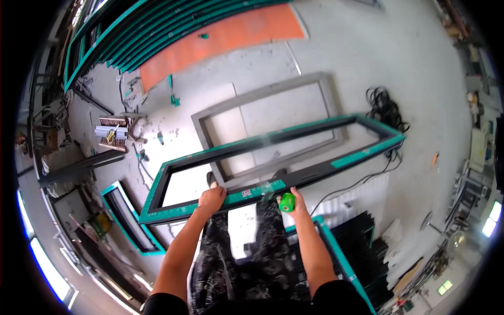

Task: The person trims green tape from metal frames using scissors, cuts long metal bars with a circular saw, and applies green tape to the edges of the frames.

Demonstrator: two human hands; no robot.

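In front of me a long, dark rectangular window frame (304, 171) is tilted, its edges partly covered with green protective film. My left hand (212, 199) is closed on the near rail, left of its middle. Fingers of my right hand (297, 203) wrap round a green roll of tape (287, 202), just on my side of that rail. Crinkled clear film (267, 189) lies on the rail beside the roll; whether it joins the roll I cannot tell. Behind the window frame, a grey rectangular frame (265, 92) shows through the opening.
Stacked green-edged frames (157, 39) stand at the far left by an orange sheet (226, 50). Black cable (386, 107) lies coiled at the right. A smaller green-edged frame (113, 210) is at the left, and dark profiles (359, 244) lie near right.
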